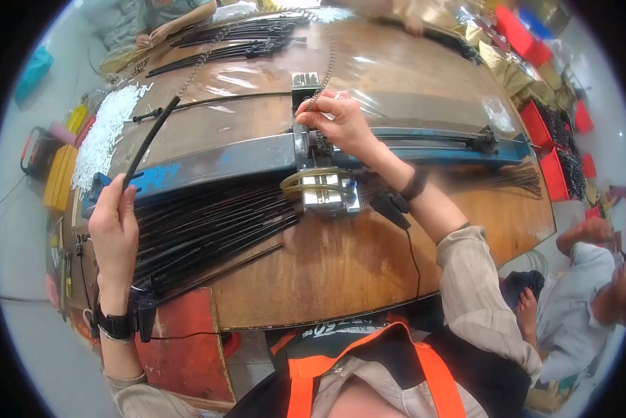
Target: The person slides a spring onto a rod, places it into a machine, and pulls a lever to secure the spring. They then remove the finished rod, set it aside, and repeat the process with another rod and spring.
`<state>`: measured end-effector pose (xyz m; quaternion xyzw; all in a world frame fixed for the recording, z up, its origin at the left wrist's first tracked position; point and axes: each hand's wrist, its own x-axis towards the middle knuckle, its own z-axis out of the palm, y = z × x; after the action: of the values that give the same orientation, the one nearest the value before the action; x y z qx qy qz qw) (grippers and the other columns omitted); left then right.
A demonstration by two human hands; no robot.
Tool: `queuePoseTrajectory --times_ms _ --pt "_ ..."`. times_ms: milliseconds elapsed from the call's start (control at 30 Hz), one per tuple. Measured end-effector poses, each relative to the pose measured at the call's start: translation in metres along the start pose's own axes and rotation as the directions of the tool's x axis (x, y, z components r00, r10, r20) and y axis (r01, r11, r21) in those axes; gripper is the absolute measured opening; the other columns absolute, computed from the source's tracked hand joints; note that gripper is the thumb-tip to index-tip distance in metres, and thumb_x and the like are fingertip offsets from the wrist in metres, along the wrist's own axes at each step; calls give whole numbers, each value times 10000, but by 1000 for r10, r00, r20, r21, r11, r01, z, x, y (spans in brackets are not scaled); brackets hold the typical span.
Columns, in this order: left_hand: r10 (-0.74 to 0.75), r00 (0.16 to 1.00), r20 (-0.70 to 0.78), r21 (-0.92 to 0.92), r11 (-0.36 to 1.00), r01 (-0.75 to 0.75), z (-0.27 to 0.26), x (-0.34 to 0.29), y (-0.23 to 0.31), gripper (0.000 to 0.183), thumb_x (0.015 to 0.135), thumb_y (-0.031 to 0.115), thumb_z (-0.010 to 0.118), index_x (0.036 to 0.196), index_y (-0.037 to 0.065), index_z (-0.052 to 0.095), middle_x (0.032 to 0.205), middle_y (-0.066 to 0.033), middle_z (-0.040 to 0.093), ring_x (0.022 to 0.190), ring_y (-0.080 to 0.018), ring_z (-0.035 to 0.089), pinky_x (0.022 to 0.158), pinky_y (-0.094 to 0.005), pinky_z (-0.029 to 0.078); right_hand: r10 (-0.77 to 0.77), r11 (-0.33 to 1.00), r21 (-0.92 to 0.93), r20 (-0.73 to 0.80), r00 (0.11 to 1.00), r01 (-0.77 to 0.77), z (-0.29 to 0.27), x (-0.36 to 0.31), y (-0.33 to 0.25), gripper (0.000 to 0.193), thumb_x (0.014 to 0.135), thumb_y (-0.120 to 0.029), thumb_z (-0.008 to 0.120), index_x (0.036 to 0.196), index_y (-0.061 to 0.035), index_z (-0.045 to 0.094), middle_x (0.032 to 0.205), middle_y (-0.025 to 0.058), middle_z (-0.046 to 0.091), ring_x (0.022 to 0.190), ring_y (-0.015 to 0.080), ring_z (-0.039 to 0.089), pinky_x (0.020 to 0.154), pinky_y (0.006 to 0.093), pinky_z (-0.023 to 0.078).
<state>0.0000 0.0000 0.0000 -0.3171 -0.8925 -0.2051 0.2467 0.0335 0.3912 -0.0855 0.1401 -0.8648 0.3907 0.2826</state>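
Note:
My left hand is closed around the lower end of a black tube, which tilts up and to the right. A long thin coil spring runs out of the tube's upper end, arches over the far part of the table and comes down to my right hand. There my thumb and fingers pinch the spring's other end, just above the metal block of a bench fixture. The fixture's blue rail stretches across the table between my hands.
Many black rods lie in a pile before the rail. White short tubes heap at the left edge. More black rods lie at the far side, near another person's hands. Red bins stand right; another person sits at lower right.

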Motion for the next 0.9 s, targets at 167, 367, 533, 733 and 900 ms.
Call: queuePoseTrajectory --times_ms 167,367,533,733,900 --pt "11 1000 20 -33 999 -11 9 -6 -5 200 953 72 581 1126 -25 603 932 -198 639 776 -322 621 717 -355 493 -112 991 -77 5 994 112 12 11 1 131 845 -196 724 872 -68 729 712 61 650 690 188 613 673 335 467" --pt "42 999 0 -92 995 -42 30 0 -1 196 953 75 582 1119 -27 602 911 -197 628 759 -327 610 700 -360 487 -124 873 -400 375 919 281 23 21 -8 129 846 -210 710 791 -101 670 726 39 650 704 216 596 845 355 390" --pt "51 996 69 -67 997 -46 34 9 -10 201 944 85 591 1119 -12 612 896 -189 627 744 -342 604 682 -368 486 -197 745 -627 124 973 230 -34 -20 29 84 846 -167 687 773 -157 646 724 7 646 790 206 593 916 384 328" --pt "216 953 213 -29 976 -215 75 24 0 178 889 140 637 1056 81 658 815 -149 612 755 -360 622 637 -429 498 -48 536 -843 -84 995 -46 -176 -122 68 70 834 -103 654 839 -167 682 845 -22 703 932 203 606 984 381 293" --pt "447 883 140 -268 876 -401 171 63 65 80 850 134 626 843 75 573 768 -129 579 767 -344 611 654 -431 508 0 538 -838 -115 993 -97 -217 -152 79 85 843 -118 633 885 -54 670 821 115 657 858 305 597 810 408 457"
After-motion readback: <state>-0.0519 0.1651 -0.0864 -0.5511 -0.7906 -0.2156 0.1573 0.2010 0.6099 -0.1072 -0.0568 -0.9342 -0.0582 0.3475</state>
